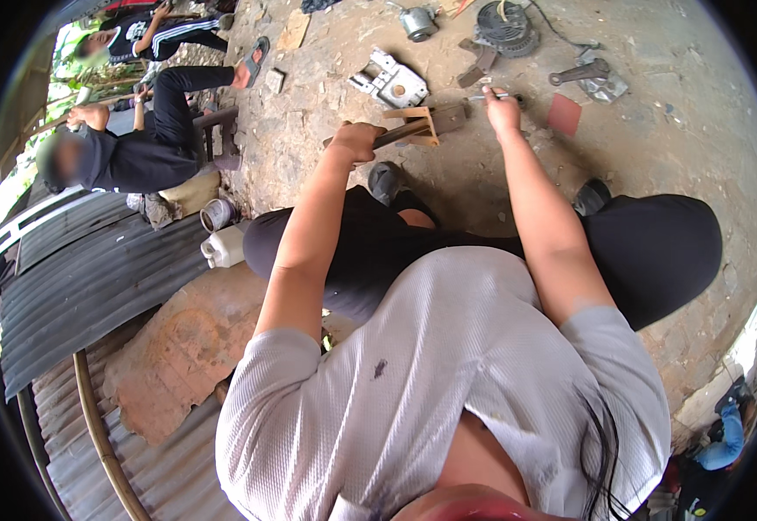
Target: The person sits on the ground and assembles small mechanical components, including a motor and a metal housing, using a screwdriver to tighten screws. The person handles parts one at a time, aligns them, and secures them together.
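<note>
Left grip: my left hand (pixel 357 143) is wrapped tight around a long, dark-brown, flat-looking bar (pixel 396 135).
Bar's far end: it lies over or against a tan, square-cornered open frame (pixel 431 126); I cannot tell whether they touch.
Right grip: my right hand (pixel 503 113) is closed to a pinch on a slim, pale, metal-looking rod (pixel 477 97), its tip toward the frame but apart from it.
Frame: on the ground ahead of me, between my hands, just beside a dull brown-grey block (pixel 449 118).
Beyond: a silver cast-metal housing (pixel 387 82) lies past the frame; a flat red square (pixel 564 115) lies right of my right hand.
Handling: I judge the bar wants a firm fist and a level wrist, the rod a lighter pinch with fingers clear of its tip.
Risk: the frame looks light and could skid if pushed off-centre.
</note>
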Motion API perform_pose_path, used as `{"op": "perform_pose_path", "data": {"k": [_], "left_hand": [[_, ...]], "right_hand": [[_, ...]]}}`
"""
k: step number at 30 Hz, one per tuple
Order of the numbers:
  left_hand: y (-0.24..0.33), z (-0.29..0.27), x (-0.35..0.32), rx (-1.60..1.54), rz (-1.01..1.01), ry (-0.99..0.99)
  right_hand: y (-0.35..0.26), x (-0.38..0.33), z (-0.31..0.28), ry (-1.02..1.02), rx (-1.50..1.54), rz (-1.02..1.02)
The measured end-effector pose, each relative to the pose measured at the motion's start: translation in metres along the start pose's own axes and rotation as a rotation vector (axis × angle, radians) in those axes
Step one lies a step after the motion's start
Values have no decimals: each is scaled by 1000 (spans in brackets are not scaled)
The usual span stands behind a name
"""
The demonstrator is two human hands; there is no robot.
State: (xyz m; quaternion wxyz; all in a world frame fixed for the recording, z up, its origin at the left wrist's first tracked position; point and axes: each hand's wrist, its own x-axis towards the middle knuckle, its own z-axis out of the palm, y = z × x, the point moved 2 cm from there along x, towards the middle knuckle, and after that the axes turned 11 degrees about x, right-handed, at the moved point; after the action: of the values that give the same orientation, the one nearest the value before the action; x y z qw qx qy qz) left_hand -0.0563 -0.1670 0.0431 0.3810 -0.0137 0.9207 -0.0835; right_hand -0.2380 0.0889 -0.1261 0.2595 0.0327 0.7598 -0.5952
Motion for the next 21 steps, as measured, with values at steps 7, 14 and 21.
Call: {"op": "perform_pose_path", "data": {"k": [7,14,21], "left_hand": [[22,34,7,-149,41,-188],[20,54,20,-227,54,-218],[49,33,11,-84,-136,-94]], "right_hand": [[-10,-23,-1,-18,326,97],[-1,-12,6,-9,408,154],[-44,-14,9,-95,481,40]]}}
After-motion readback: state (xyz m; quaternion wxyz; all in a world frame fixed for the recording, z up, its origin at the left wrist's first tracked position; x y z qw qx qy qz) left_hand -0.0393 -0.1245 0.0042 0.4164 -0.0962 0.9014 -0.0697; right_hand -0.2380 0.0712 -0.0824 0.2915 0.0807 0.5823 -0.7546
